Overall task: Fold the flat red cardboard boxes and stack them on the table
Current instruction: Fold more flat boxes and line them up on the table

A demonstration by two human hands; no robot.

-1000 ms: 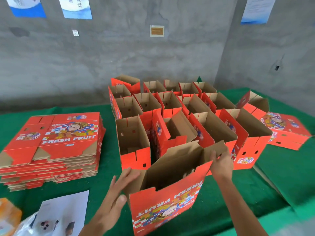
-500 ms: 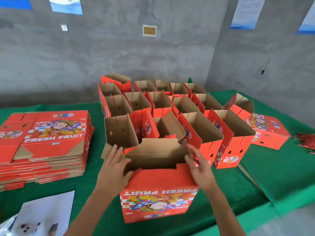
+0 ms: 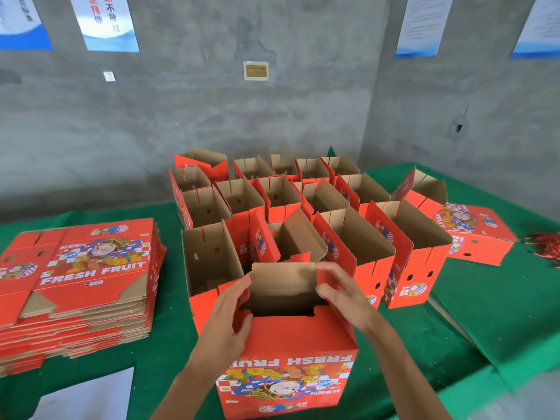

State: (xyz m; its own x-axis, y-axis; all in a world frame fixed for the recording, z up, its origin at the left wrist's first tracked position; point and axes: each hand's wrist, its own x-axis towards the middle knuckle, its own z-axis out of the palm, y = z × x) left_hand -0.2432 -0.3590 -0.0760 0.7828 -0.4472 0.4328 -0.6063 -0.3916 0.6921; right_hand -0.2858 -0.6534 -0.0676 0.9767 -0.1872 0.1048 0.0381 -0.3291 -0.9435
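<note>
A red "FRESH FRUIT" box stands upside-down at the near table edge, its brown flaps partly folded in. My left hand grips its left side flap between thumb and fingers. My right hand pinches the right side flap, pushing it inward against the raised brown rear flap. A tall stack of flat red boxes lies at the left. Several folded open-topped boxes stand in rows right behind the one I hold.
The table has a green cloth. One folded box lies on its side at the right, with a pile of red strips beyond it. A white sheet lies at the near left. Grey concrete walls stand behind.
The box has turned square to me and settled on the table. Both hands moved from its outer sides onto the top side flaps and folded them inward.
</note>
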